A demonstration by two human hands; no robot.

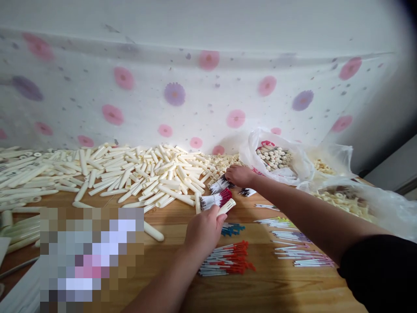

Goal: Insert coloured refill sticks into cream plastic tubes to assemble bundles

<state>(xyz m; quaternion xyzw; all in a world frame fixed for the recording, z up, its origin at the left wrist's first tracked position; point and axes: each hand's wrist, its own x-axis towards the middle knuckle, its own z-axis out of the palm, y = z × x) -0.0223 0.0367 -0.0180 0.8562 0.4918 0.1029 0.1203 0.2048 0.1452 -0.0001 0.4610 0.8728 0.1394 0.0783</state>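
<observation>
My left hand (204, 226) is closed around a cream pen barrel (227, 207), whose slotted end sticks out past the thumb. Just beyond it lies a bundle of white pen refills with dark red ends (216, 198). Farther off, my right hand (240, 175) reaches across to the pile of small cream plastic parts (224, 163), beside white refills with black ends (220, 184). Its fingers are curled downward, and whatever they pinch is hidden. Refills with orange-red ends (228, 258) and blue ends (233, 229) lie near my left forearm.
A big heap of cream pen barrels (156, 174) spreads over the left and back of the wooden table (260, 289). Several refill groups (289, 235) lie under my right arm. Plastic bags (252, 150) of parts stand at right. A pixelated patch covers the lower left.
</observation>
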